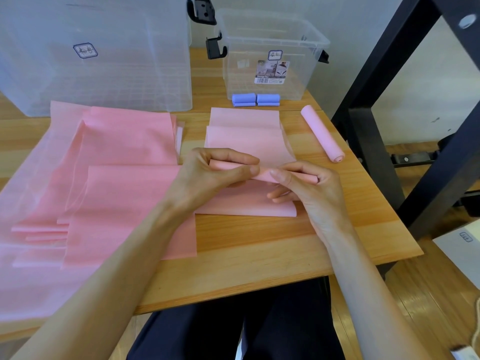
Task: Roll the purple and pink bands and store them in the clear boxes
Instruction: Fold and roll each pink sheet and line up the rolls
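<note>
Between my two hands, a pink band [249, 144] lies on the wooden bench [259, 237], its near part wound into a thin roll [262, 174] that I hold just above the flat remainder. My left hand [207, 175] curls round the roll's left end, thumb and fingers pinching it; my right hand [309, 188] grips the right end the same way, fingertips meeting the left hand's near the middle. The unrolled length runs away from my hands toward the far edge, and a loose flap lies under my right fingers.

Beyond my right hand, a finished pink roll [322, 133] rests at an angle near the bench's right edge. Farther off, past the band's far end, two purple rolls [255, 100] sit side by side, touching the front of the small clear box [270, 61], which stands open. Left of my left hand spreads a heap of pink bands [104, 178], some overlapping, and behind that heap stands the large clear box [104, 53].
</note>
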`<state>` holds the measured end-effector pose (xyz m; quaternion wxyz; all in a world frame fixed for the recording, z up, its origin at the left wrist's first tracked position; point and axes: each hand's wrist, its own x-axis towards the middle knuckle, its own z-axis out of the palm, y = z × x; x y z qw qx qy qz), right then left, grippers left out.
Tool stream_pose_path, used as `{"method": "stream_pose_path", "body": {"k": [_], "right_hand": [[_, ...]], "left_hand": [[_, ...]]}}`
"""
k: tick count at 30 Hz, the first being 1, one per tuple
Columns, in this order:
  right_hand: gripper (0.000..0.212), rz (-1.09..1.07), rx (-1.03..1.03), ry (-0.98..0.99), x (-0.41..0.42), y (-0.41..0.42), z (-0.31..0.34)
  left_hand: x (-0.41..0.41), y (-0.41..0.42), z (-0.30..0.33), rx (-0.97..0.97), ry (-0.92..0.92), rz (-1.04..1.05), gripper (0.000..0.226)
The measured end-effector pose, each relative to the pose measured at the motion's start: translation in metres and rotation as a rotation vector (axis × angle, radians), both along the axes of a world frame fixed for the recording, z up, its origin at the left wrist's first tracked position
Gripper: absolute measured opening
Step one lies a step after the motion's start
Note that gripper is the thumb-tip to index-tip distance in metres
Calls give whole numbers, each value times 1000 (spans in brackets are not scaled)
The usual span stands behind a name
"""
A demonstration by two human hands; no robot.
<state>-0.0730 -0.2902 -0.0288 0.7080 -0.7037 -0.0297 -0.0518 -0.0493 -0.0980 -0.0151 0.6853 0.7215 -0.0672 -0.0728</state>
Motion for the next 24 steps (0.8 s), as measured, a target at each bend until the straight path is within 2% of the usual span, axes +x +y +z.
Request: {"method": "stream_pose_path", "body": {"k": [7,14,19,24], "right_hand": [[25,26,16,7,-1,0,1],[22,-5,-7,27,-1,1,1],[26,28,11,17,-1,2,2],[18,1,-11,17,-1,1,1]], "left_hand": [[1,1,-1,-4,18,60,20],[1,1,-1,8,50,27,10],[2,1,-2,11,52,51,14],[1,1,-1,3,33,13,17]]}}
